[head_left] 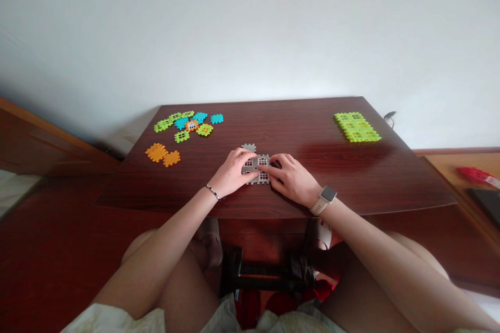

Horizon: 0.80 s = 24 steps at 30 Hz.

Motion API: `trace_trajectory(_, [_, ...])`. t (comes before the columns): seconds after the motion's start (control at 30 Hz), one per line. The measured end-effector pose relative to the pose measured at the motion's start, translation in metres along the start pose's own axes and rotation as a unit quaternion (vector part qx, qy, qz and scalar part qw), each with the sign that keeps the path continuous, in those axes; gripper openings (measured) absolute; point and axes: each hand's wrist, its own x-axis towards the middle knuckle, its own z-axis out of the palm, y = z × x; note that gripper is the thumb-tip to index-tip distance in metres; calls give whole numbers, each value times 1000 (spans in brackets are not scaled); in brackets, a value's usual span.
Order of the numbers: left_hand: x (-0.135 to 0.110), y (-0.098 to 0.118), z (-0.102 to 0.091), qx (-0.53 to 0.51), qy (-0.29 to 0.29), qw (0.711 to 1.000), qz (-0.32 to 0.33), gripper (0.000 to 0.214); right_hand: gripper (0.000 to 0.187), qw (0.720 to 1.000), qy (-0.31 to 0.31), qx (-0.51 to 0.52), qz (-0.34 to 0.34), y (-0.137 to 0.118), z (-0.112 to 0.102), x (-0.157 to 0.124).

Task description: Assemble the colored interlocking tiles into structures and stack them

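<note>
- Overall, the glossy counter (pixel 281 125) across mid-frame looks slippery; an uneven push could send the tiles skating toward its front edge.
- Right hand (pixel 292 179), centre: index finger extended onto the tiles. Whether this grip pinches or merely presses, I cannot tell; a sideways press could twist a seam open.
- Left hand (pixel 231 173), centre: its grip spans the tiles' left side, thumb and fingers parted; how firmly it squeezes is unclear. Too light a hold could let everything turn.
- Grey panel (pixel 264 159), frame centre, under both hands: misaligned teeth could jam or bend if forced, and pressure on its white windows might pop one loose.
- Plain grey tile (pixel 248 148), just above: a knuckle bump could shift it.
</note>
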Motion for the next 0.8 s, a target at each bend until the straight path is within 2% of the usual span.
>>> trace_trajectory(0.23, [0,1,2,2,-2,1000,-2,46,44,999,-4,-27,25,-8,2,1])
trace_trajectory(0.37, [0,1,2,5,3,1000,-4,45,40,999,5,8,31,-8,3,0])
trace_trajectory(0.6, [-4,5,-1,1,-14,1000,2,59,64,996,31,69,39,0,4,-1])
trace_trajectory(0.8, [-4,9,-1,0,-18,1000,10,60,65,997,17,65,23,3,7,-1])
